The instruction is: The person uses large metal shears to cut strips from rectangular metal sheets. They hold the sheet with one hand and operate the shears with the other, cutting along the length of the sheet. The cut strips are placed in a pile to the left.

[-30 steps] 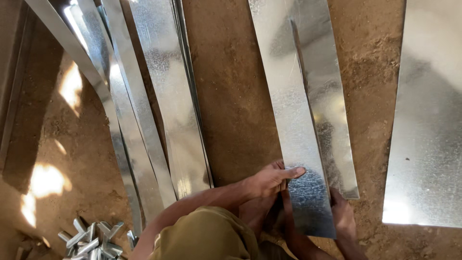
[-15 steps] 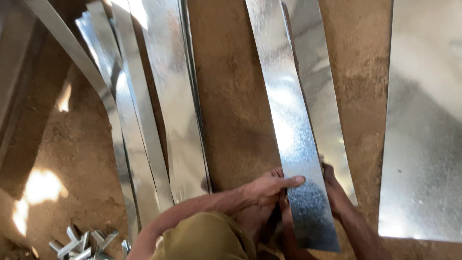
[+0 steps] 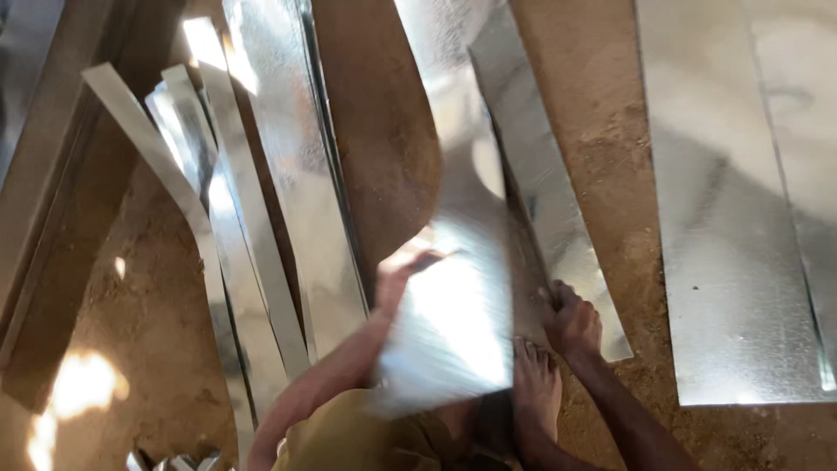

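Left hand (image 3: pixel 408 266), motion-blurred, grips the left edge of a lifted galvanized metal strip (image 3: pixel 453 288), fingers curled over that edge; the strip rises from beside this hand, bows upward and runs away toward the top of the view, its near end hanging above the person's lap and a bare foot (image 3: pixel 534 392). Right hand (image 3: pixel 573 321), just to the right of the lifted strip, presses down with bent fingers on the near end of a second flat strip (image 3: pixel 540 201), which lies on the sandy floor (image 3: pixel 384 131) and slants up and to the left behind the lifted one; whether this hand also grips the edge cannot be told. To the left of the left forearm, a bundle of narrower sheet-metal strips (image 3: pixel 261 227) lies lengthwise on the floor, some overlapping, one long thin piece bending outward at the far left. Small metal offcuts (image 3: pixel 174 460) sit at the lower left edge. To the right, well apart from the right hand, a wide flat metal sheet (image 3: pixel 732 218) rests on the floor, dull grey and reflective.
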